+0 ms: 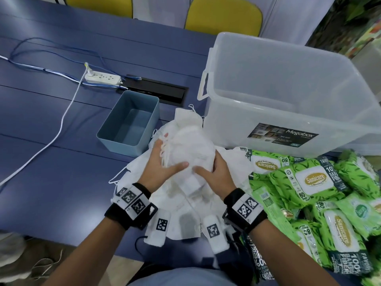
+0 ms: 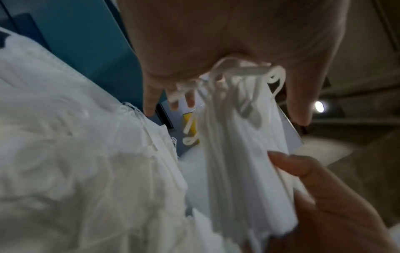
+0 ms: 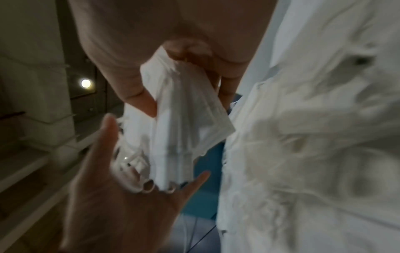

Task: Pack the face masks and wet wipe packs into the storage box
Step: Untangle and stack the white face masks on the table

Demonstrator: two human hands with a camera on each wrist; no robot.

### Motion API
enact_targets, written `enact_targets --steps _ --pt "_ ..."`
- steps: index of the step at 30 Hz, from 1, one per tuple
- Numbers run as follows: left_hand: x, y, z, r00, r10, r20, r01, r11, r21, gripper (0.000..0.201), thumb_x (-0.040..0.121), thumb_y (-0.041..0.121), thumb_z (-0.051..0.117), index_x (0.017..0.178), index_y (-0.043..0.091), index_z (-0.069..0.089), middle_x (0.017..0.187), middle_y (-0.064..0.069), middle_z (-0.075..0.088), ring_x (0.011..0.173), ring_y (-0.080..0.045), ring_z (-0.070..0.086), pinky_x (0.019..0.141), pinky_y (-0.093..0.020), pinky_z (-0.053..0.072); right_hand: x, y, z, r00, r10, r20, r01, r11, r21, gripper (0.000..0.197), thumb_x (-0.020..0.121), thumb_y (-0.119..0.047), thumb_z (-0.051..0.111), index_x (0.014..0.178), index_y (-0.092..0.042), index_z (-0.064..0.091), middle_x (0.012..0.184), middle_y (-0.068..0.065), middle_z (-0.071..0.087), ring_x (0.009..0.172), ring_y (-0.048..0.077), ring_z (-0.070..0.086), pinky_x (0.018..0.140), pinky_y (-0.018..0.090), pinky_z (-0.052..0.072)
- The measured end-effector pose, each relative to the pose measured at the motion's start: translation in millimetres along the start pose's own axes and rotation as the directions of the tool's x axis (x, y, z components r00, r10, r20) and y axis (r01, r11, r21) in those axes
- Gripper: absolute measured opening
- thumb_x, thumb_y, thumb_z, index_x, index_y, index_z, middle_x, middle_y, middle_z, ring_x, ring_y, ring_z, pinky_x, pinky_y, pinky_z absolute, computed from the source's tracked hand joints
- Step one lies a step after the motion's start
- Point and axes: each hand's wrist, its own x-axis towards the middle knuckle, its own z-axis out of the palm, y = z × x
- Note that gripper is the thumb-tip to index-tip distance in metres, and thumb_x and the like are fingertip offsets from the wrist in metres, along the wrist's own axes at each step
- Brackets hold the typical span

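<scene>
Face masks (image 1: 191, 153) bunched above the loose white pile near the tabletop (image 1: 51, 124) edge, left hand (image 1: 162, 168) and right hand (image 1: 214, 174) gripping the bunch, seemingly lifted, wet wipe packs (image 1: 313, 182) heaped right, clear storage box (image 1: 288, 96) behind

Face masks (image 1: 191, 153): soft matt white fabric, pleated. Wet wipe packs (image 1: 313, 182), lower right: glossy green plastic film. Storage box (image 1: 288, 83): translucent smooth plastic. Small bin (image 1: 132, 120): matt blue. Table (image 1: 51, 120): matt blue, smooth.

White face masks (image 1: 191, 153) bunched over the pile; green wet wipe packs (image 1: 313, 182) heaped beside the empty clear storage box (image 1: 288, 96).
</scene>
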Motion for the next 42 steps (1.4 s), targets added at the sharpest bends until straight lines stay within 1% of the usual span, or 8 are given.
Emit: enact_targets --steps 4,10,14,17,27,30,36,42 --pt "5.3 18.2 -7.4 0.984 -0.114 -0.137 0.08 0.969 -0.236 0.09 0.041 0.032 0.089 0.123 0.015 0.055 0.12 -0.007 0.066 0.111 -0.024 0.063 0.097 -0.049 0.05 6.1 -15.1 26.2 0.99 0.049 0.133 -0.058 0.996 0.064 0.043 0.086 -0.01 0.066 0.124 -0.016 0.046 0.115 -0.007 0.061 0.107 0.008 0.059 0.09 0.029 0.052" --pt "-4.3 20.7 -49.4 0.908 -0.139 -0.396 0.019 0.956 -0.292 0.067 0.057 0.011 0.087 0.117 0.015 0.057 0.113 -0.003 0.068 0.109 -0.023 0.064 0.086 -0.036 0.054 -16.3 10.7 37.1 0.955 0.046 0.294 0.066 0.931 -0.359 0.068 0.073 -0.048 0.075 0.128 -0.025 0.041 0.119 -0.005 0.049 0.108 0.013 0.05 0.093 0.031 0.045" --pt "-9.7 26.5 -79.1 0.858 -0.153 -0.49 -0.086 0.898 -0.432 0.054 0.08 0.005 0.071 0.131 0.011 0.052 0.118 -0.002 0.067 0.101 -0.015 0.068 0.071 -0.027 0.057 -43.2 43.3 54.0 0.789 0.102 0.606 0.516 0.424 -0.744 0.102 0.062 -0.059 0.076 0.143 -0.028 0.023 0.152 0.007 0.018 0.142 0.029 0.011 0.115 0.059 0.008" --pt "-11.2 28.3 -90.6 0.854 -0.148 -0.499 -0.105 0.89 -0.443 0.053 0.084 0.006 0.067 0.134 0.01 0.049 0.12 -0.002 0.066 0.1 -0.012 0.068 0.073 -0.026 0.057 -46.8 56.9 76.3 0.739 0.212 0.639 0.611 0.189 -0.769 0.111 0.064 -0.056 0.075 0.147 -0.031 0.005 0.157 0.011 -0.011 0.143 0.038 -0.015 0.102 0.063 -0.019" --pt "-17.2 19.0 -100.0 0.869 -0.16 -0.468 -0.076 0.892 -0.446 0.053 0.083 0.004 0.067 0.134 0.006 0.05 0.125 -0.008 0.064 0.106 -0.017 0.066 0.081 -0.027 0.057 -17.6 47.6 112.3 0.833 0.274 0.48 0.502 -0.012 -0.865 0.07 0.092 -0.026 0.053 0.148 -0.019 0.011 0.154 0.026 0.004 0.135 0.053 0.015 0.097 0.069 0.027" --pt "-17.2 15.9 -104.4 0.873 -0.167 -0.458 -0.065 0.891 -0.45 0.052 0.084 0.004 0.067 0.134 0.006 0.05 0.125 -0.008 0.064 0.106 -0.017 0.066 0.083 -0.029 0.057 -10.9 42.0 103.2 0.839 0.237 0.49 0.478 0.111 -0.871 0.055 0.096 -0.021 0.042 0.147 -0.017 0.02 0.151 0.021 0.021 0.132 0.045 0.029 0.099 0.061 0.034" --pt "-14.7 9.6 -108.1 0.884 -0.181 -0.432 -0.05 0.881 -0.471 0.051 0.084 0.007 0.067 0.133 0.011 0.051 0.123 -0.003 0.066 0.104 -0.015 0.067 0.08 -0.028 0.058 -0.8 4.9 42.2 0.992 -0.073 0.101 0.11 0.89 -0.443 0.05 0.089 0.001 0.044 0.133 -0.022 0.049 0.095 0.002 0.059 0.079 0.016 0.053 0.079 0.024 0.042" --pt "-5.9 14.4 -88.9 0.935 -0.194 -0.296 0.021 0.866 -0.5 0.034 0.079 0.011 0.07 0.111 0.017 0.061 0.103 0.002 0.073 0.091 -0.013 0.069 0.065 -0.025 0.057 4.0 -21.4 -12.3 0.965 0.14 -0.224 -0.082 0.966 0.247 0.036 0.089 0.008 0.051 0.113 -0.018 0.059 0.114 0.009 0.067 0.105 0.027 0.063 0.092 0.041 0.051"
